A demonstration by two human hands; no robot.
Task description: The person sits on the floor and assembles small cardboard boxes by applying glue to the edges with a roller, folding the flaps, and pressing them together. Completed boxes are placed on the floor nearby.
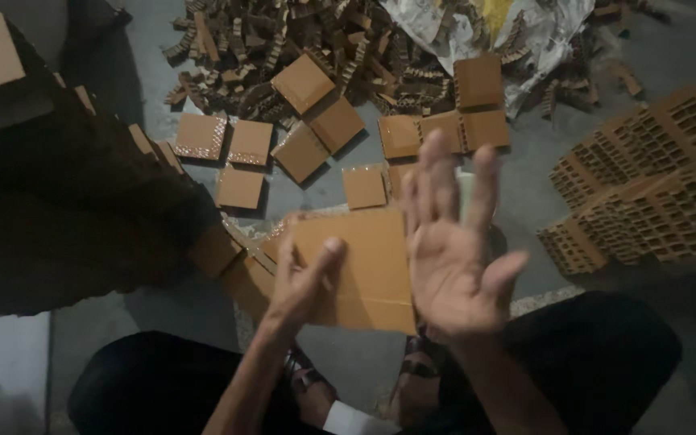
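- Nearest the camera, the right hand [454, 270] is raised with palm up and fingers spread wide, gripping nothing; its inner edge lies just beside the right edge of a cardboard sheet [360, 270]
- Left hand [304, 282] grips that cardboard sheet at its lower left, thumb laid across the face and the other fingers behind it
- Cardboard sheet is flat, tan and roughly square, held above the lap between the two hands, with a crease line running near its lower edge
- Dark-clothed knees [598, 354] sit on either side below, and sandalled feet [412, 379] show between them on the grey floor [493, 173]
- Small cardboard squares [239, 187] lie scattered flat on the floor beyond the hands, some overlapping
- Farther back spreads a heap of corrugated scraps [283, 40], with crumpled pale sheeting [541, 36] over its right part
- Stacks of corrugated honeycomb pieces [654, 177] stand on the right, well apart from the hands
- Dark shadowed bulk fills the left side; what it is cannot be told
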